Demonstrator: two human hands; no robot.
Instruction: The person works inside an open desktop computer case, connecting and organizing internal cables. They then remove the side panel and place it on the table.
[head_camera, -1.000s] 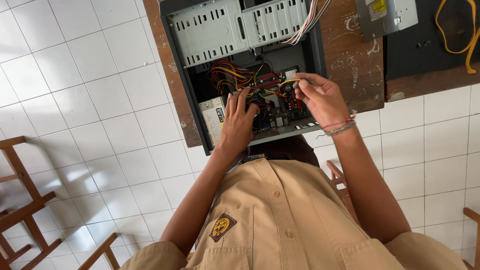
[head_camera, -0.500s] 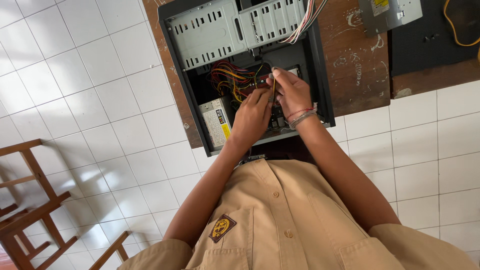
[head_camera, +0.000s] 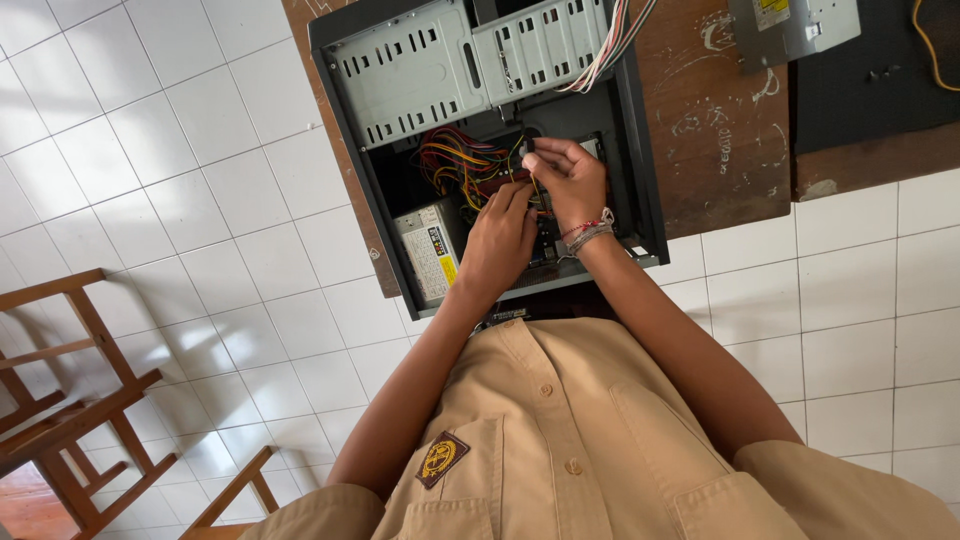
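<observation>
Open computer case (head_camera: 640, 130) lying flat on a worn wooden table (head_camera: 710, 120), side panel off, interior facing up. Left hand (head_camera: 500, 240) reaching into the lower middle of the case, fingers curled down together onto the components beneath; whether clamped on anything, cannot tell, fingertips hidden behind the knuckles. Right hand (head_camera: 568, 180) just beside and slightly above the left, nearly touching it, thumb and forefinger pinched together on a thin wire or small connector (head_camera: 533, 170), too small to make out which. Thread bracelets (head_camera: 590, 232) round the right wrist. Bundle of red, yellow and orange cables (head_camera: 455, 165) just left of both hands, inside the case. Grey power supply box (head_camera: 432, 250) with a label at the lower left corner of the case, next to the left wrist. Perforated metal drive cage (head_camera: 420, 70) across the top of the case, a flat ribbon cable (head_camera: 610, 45) trailing over its right end. Second grey metal box (head_camera: 790, 25) on the table at upper right, well apart from the hands, with a yellow cable (head_camera: 925, 45) near the far right edge. Tan button-up shirt (head_camera: 560, 440) with a sewn badge (head_camera: 442, 458) on the chest pocket filling the lower frame. White tiled floor (head_camera: 150, 200) all round; wooden chair frames (head_camera: 70, 400) at lower left.
</observation>
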